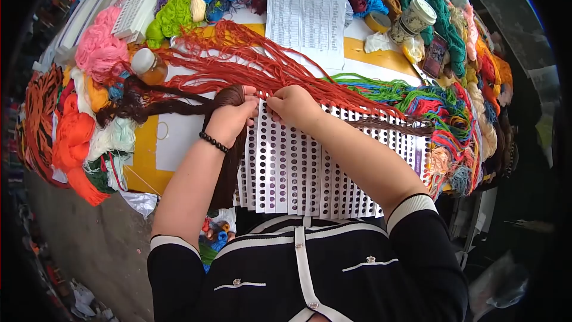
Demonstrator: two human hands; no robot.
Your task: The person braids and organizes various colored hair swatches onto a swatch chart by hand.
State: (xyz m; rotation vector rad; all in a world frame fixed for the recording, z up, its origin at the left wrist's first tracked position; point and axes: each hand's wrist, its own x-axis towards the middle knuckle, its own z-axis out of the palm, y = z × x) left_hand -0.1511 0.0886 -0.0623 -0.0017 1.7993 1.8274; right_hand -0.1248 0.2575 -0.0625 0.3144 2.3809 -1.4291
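A yellow tabletop (143,158), partly covered by white paper, is ringed by heaped yarn; a grey floor (113,244) is seen at the left, and a clear plastic bag (497,283) lies low at the right. Two hands are seen. By the left hand (232,113), its fingers curled closed, a long dark brown hank of fine thread (226,173) is gripped; the hank is hung down beside the forearm, and its other end is trailed leftward across the table. The right hand (292,106) is held with bent fingers drawn together at the top edge of white card strips punched with round holes (292,161); whether a strand is pinched there cannot be told. The strips are overlapped side by side, too many to be counted surely. Beyond them, loose red threads (238,77) are spread, with mixed green, blue and red threads (411,104) to the right. One white-lidded jar with amber contents (149,67), one patterned cylindrical container (412,21), one printed paper sheet (305,18), one pink skein (101,42) and one lime-green skein (174,19) are counted. One black beaded bracelet (213,142) is worn on the left wrist.
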